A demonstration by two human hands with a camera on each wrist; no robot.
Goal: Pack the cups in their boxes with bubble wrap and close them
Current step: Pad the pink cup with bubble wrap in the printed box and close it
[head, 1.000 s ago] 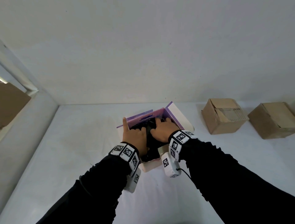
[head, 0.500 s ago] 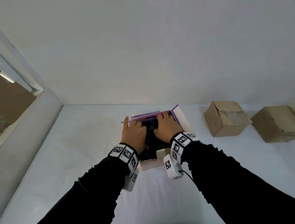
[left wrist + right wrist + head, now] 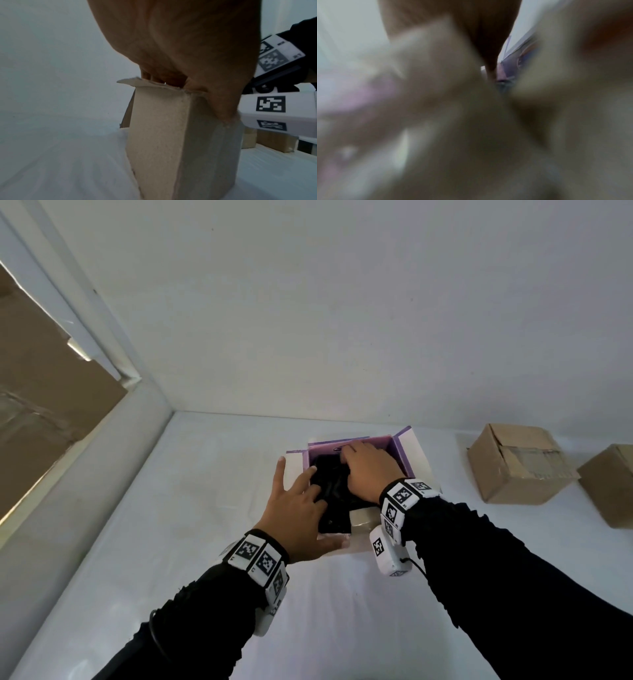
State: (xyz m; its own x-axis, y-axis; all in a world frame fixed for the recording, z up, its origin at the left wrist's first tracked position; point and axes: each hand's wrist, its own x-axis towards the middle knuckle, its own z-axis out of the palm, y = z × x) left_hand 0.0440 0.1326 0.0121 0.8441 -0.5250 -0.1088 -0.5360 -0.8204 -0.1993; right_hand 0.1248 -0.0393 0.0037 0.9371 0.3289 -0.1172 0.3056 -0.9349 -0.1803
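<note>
An open box [image 3: 416,453] with purple inner walls stands mid-table, its flaps spread outward. Crumpled black wrap [image 3: 334,491] fills it, and no cup shows. My left hand [image 3: 298,508] lies over the box's near left side with spread, straight fingers on the wrap and the thumb along the front wall. In the left wrist view, the box's tan wall [image 3: 159,135] stands under my palm [image 3: 188,40]. My right hand [image 3: 366,470] presses on the wrap, fingertips at the far wall. The right wrist view is blurred, showing only a purple flap [image 3: 513,60].
Two brown cardboard boxes sit at the right, one [image 3: 517,463] with taped flaps and another [image 3: 609,484] at the frame edge. The white table [image 3: 205,508] meets a white wall behind and a raised white ledge [image 3: 68,491] on the left.
My left hand has drawn back toward the near left corner and spread its fingers. My right hand stays pressing the wrap at the far wall.
</note>
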